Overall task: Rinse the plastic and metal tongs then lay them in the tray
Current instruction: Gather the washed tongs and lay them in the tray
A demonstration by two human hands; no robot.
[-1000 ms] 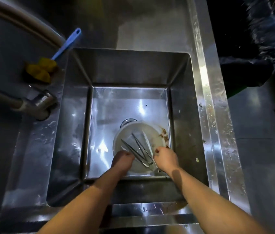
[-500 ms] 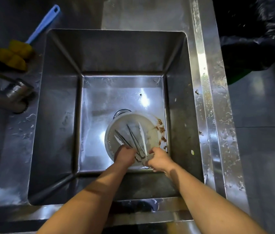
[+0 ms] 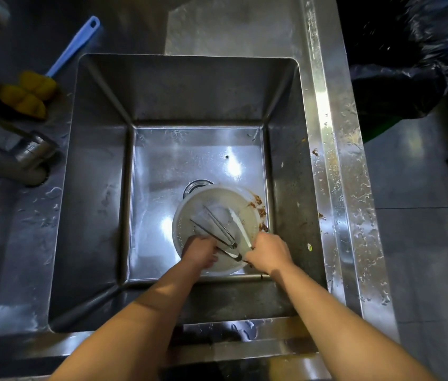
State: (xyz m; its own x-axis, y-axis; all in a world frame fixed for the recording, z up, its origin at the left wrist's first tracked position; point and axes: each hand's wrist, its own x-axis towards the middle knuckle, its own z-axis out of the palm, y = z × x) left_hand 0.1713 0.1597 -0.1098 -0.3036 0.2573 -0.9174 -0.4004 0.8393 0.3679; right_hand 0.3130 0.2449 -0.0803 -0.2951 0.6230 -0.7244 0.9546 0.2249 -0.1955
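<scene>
Metal tongs [image 3: 218,225] and a white plastic tong [image 3: 238,224] lie across a round white dish [image 3: 187,215] at the bottom of a steel sink [image 3: 102,188]. My left hand [image 3: 199,250] rests on the dish's near edge at the tongs' handle end, fingers curled over it. My right hand [image 3: 269,253] is closed at the near end of the plastic tong. The handle ends are hidden under both hands.
Brown food scraps [image 3: 258,207] cling to the dish's right rim and sink wall. The drain [image 3: 196,185] lies just beyond the dish. A faucet [image 3: 22,158] sits left, with a blue-handled yellow brush [image 3: 36,86] behind it. A black bin bag [image 3: 398,64] stands at right.
Both hands stayed at the near ends of the tongs in the dish. The head camera shifted, so the sink sits differently in view.
</scene>
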